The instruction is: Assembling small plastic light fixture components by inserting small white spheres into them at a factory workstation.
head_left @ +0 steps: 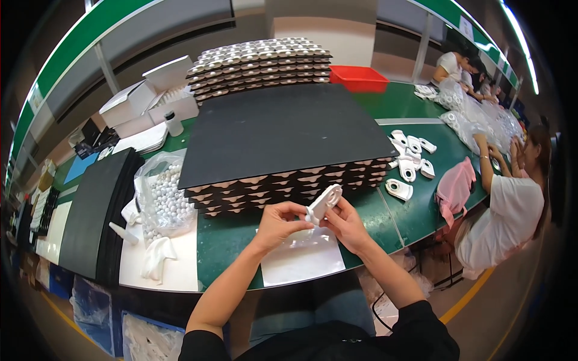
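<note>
We are holding one white plastic part (324,203) between both hands, just above the near edge of the bench (415,216). The left hand (278,221) is closing its fingers on the lower end of the part; the right hand (345,221) is gripping it from the other side, thumb on its face. The part is flat and elongated, with rounded ends and a round recess near its upper end, and it is tilting up and away from us.

Directly under the hands, a white sheet (301,260) with a clear plastic bag on it is lying on the green bench surface. Just beyond the hands, a stack of trays (289,186) is standing, covered by a black board (283,132); a second, taller tray stack (262,63) is standing further back. To the right of the right hand, several loose white parts (409,159) of the same kind are lying on the bench. To the left of the left hand, a clear bag of small white balls (164,195) is sitting beside a white glove (158,256) and a pile of black boards (96,210).

Far beyond the hands, a red bin (358,78) and open white boxes (150,96) are resting on the bench. At the right, other people (512,198) are working at the same bench. A yellow line is running along the floor (512,313).
</note>
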`<control>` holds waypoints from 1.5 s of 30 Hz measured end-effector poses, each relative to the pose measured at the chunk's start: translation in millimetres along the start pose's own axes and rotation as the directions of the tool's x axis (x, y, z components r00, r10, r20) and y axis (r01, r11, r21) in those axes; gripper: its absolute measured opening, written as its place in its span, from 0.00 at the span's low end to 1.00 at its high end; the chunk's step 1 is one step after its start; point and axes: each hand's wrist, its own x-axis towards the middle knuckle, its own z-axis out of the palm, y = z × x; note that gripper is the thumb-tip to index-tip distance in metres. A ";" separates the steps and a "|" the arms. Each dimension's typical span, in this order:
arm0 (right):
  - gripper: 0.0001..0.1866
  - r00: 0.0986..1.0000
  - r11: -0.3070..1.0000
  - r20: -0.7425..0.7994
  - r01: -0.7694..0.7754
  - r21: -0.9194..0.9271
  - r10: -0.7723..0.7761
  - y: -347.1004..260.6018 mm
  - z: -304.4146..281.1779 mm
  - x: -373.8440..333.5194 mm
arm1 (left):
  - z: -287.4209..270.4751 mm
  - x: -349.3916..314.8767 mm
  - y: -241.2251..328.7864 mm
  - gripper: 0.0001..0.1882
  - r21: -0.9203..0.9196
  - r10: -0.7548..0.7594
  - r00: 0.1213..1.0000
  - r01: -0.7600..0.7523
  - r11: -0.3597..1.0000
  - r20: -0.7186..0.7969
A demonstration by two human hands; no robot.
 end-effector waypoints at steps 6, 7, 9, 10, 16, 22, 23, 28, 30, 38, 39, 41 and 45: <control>0.14 0.975 0.957 0.123 0.205 -0.205 -0.183 -12.0 5.3 5.2 | -5.3 -0.7 -5.6 0.13 -0.038 0.049 0.999 -0.049 0.998 0.014; 0.14 0.969 0.940 0.138 0.232 -0.248 -0.203 -20.4 10.4 7.5 | -5.5 1.3 -7.8 0.13 -0.071 0.090 0.996 -0.090 0.993 -0.009; 0.12 0.956 0.917 0.210 0.264 -0.298 -0.207 -40.9 28.3 16.9 | -6.8 1.7 -3.9 0.13 -0.090 0.135 0.989 -0.140 0.986 -0.055; 0.11 0.939 0.873 0.256 0.315 -0.371 -0.230 -54.7 35.9 23.7 | -3.5 3.4 2.9 0.12 -0.111 0.115 0.986 -0.128 0.986 -0.122; 0.13 0.880 0.777 0.419 0.419 -0.470 -0.222 -88.0 113.2 108.8 | -8.2 1.1 13.7 0.12 -0.202 -0.231 0.967 0.248 0.947 0.104; 0.15 0.969 0.833 0.241 0.181 -0.523 -0.060 -50.1 165.4 214.5 | -15.8 2.2 8.3 0.16 -0.398 -0.412 0.898 0.438 0.806 0.154; 0.12 0.984 0.824 0.176 0.116 -0.554 -0.019 -45.3 171.8 227.9 | -16.0 2.7 9.9 0.16 -0.409 -0.452 0.884 0.459 0.788 0.121; 0.11 0.997 0.812 -0.059 -0.068 -0.580 0.042 -14.8 186.9 281.3 | -22.9 4.5 4.1 0.21 -0.538 -0.465 0.874 0.462 0.705 0.141; 0.11 0.996 0.777 -0.060 -0.093 -0.622 0.071 -14.9 187.4 288.1 | -23.6 4.4 4.0 0.22 -0.556 -0.458 0.873 0.467 0.688 0.166; 0.19 0.968 0.725 0.193 0.249 -0.642 -0.161 -55.3 162.8 236.9 | -20.3 7.6 3.5 0.19 -0.523 -0.385 0.888 0.460 0.718 0.253; 0.19 0.935 0.706 0.255 0.353 -0.613 -0.246 -60.9 155.9 224.7 | -21.3 7.2 3.1 0.18 -0.517 -0.383 0.896 0.442 0.733 0.223; 0.17 0.882 0.719 0.342 0.465 -0.516 -0.324 -84.2 138.4 178.0 | -19.5 5.7 5.2 0.20 -0.521 -0.420 0.892 0.441 0.731 0.166; 0.12 0.852 0.772 0.182 0.522 -0.364 -0.490 -112.9 72.0 74.3 | -20.6 3.4 2.4 0.15 -0.632 -0.392 0.891 0.443 0.636 0.231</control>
